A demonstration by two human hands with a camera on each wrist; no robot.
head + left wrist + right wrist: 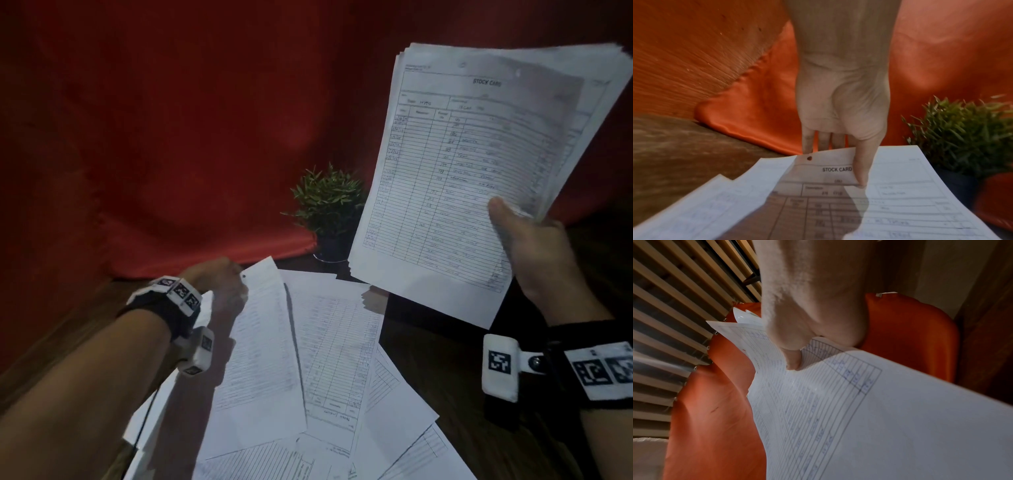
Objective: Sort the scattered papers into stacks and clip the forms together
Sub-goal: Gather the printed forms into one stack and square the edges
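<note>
My right hand (524, 240) holds up a stack of stock card forms (479, 164) at the right, thumb pressed on the top sheet; the right wrist view shows the thumb (793, 360) on that stack (838, 418). My left hand (222, 284) pinches the far edge of one stock card sheet (260, 342) that lies tilted on the scattered papers (335, 359). In the left wrist view the thumb (860, 170) lies on top of this sheet (818, 194) and the fingers go under it. No clip is in view.
A small potted plant (329, 212) stands at the back of the wooden table (442, 370), just behind the papers. A red cloth (171, 137) hangs as a backdrop and lies on the table's far edge.
</note>
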